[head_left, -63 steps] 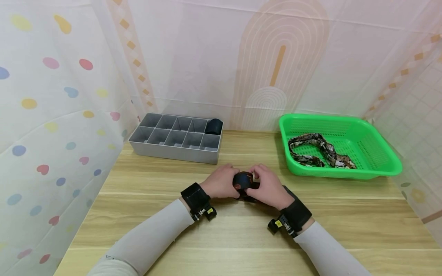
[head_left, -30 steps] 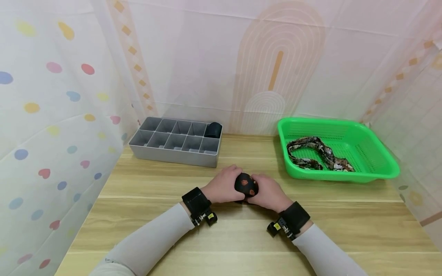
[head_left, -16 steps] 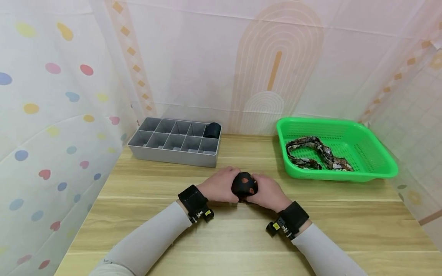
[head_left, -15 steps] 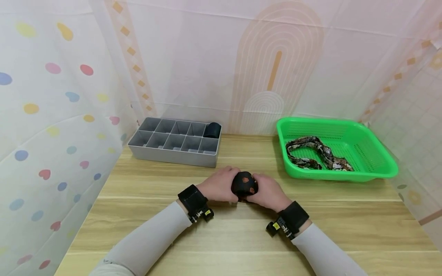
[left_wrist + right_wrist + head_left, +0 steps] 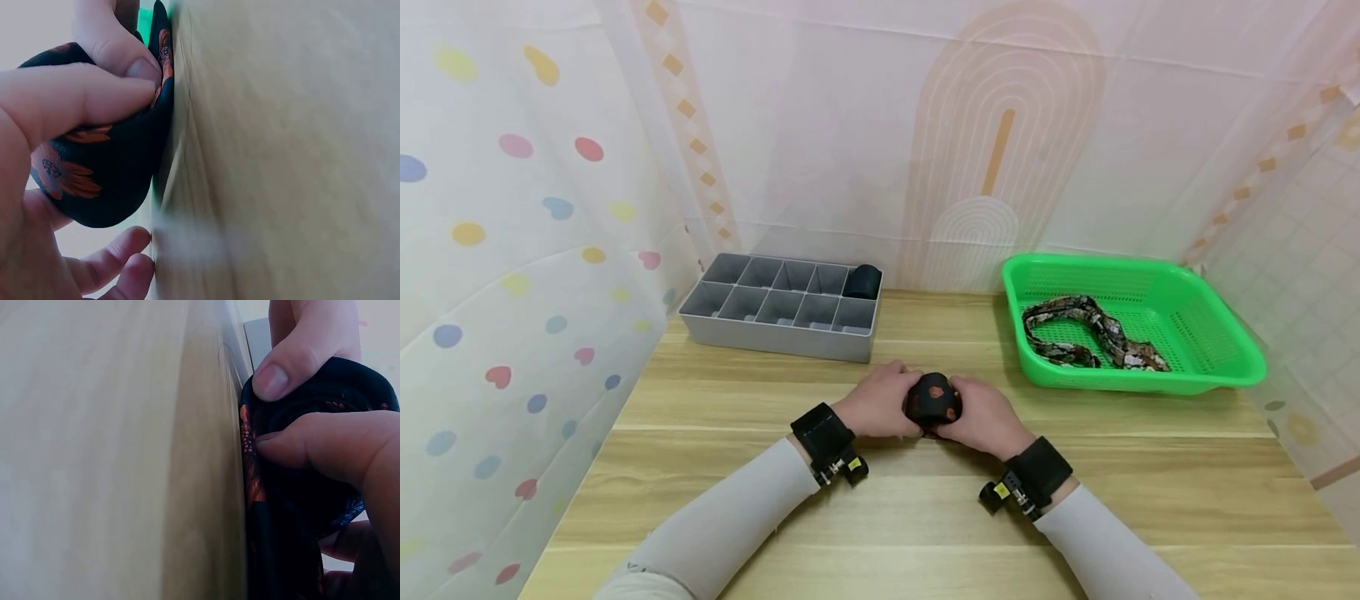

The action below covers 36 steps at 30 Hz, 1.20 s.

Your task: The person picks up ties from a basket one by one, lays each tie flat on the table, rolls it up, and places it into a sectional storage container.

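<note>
A black necktie (image 5: 934, 398) with orange flowers is wound into a thick roll just above the wooden table, between both hands. My left hand (image 5: 880, 404) grips its left side; in the left wrist view the thumb and a finger pinch the roll's edge (image 5: 100, 175) while other fingers curl below. From the right, my right hand (image 5: 988, 417) holds the opposite end. In the right wrist view its thumb and finger press into the spiral layers (image 5: 325, 400), and a flat flap of cloth (image 5: 253, 481) lies along the tabletop.
A grey divided box (image 5: 778, 340) stands at the back left, a dark roll (image 5: 862, 282) in its back right compartment. At the back right is a green basket (image 5: 1142, 381) with a patterned strip of cloth (image 5: 1108, 329) inside. Printed curtains rise behind and at both sides.
Two seconds ago the roll was smaller and my right fingers lay further over it. It has since turned, with orange flowers now on top. Over the last half second the hands barely move.
</note>
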Available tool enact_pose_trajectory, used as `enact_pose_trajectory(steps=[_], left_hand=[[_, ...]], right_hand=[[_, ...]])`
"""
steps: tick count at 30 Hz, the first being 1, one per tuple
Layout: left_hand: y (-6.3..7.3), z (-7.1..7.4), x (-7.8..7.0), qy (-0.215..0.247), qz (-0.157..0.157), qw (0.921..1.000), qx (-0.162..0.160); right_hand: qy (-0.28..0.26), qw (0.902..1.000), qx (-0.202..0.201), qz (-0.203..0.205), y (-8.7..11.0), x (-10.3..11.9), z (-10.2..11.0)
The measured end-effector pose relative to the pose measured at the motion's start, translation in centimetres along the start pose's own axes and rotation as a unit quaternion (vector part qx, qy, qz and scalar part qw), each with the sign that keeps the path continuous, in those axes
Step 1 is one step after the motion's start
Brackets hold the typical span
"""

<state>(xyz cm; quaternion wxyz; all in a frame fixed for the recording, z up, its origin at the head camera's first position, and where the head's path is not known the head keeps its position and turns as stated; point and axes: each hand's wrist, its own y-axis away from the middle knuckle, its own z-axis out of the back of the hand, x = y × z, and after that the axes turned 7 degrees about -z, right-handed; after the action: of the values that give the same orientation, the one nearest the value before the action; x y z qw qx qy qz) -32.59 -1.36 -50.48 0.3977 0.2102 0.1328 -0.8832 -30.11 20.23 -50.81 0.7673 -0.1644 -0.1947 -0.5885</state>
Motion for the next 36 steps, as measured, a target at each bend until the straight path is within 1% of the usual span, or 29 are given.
enact_pose_trajectory(steps=[5,10,14,18,21,23,27,30,36], left_hand=[[0.0,-0.3,0.2,-0.001,0.003,1.0000,-0.008],[0.1,-0.4,0.1,0.008,0.009,0.9997,-0.021],[0.2,-0.3,-0.1,0.008,0.009,0.9997,-0.023],[0.1,-0.3,-0.1,-0.001,0.007,0.9997,-0.022],[0.1,-0.3,0.0,-0.004,0.004,0.9997,-0.022],[0.0,-0.3,0.0,-0.008,0.000,0.9997,-0.024],[0.0,-0.3,-0.1,-0.017,-0.007,0.9995,-0.026],[-0.1,-0.3,0.0,-0.020,-0.006,0.9995,-0.025],[-0.3,-0.3,0.2,-0.009,0.016,0.9996,-0.022]], right_hand=[[0.000,1.0000,0.002,0.006,0.0,-0.1,-0.1],[-0.007,0.9998,0.004,0.017,-0.1,-0.2,-0.1],[-0.027,0.9989,-0.008,0.038,-0.3,-0.3,0.3],[-0.046,0.9963,-0.016,0.071,-0.2,-0.2,0.7],[-0.051,0.9946,-0.020,0.088,-0.2,-0.1,0.8],[-0.051,0.9941,-0.026,0.092,-0.2,-0.1,0.8],[-0.058,0.9932,-0.041,0.092,0.0,0.1,0.8],[-0.063,0.9932,-0.048,0.086,0.1,0.2,0.8],[-0.070,0.9934,-0.063,0.066,0.2,0.2,0.9]])
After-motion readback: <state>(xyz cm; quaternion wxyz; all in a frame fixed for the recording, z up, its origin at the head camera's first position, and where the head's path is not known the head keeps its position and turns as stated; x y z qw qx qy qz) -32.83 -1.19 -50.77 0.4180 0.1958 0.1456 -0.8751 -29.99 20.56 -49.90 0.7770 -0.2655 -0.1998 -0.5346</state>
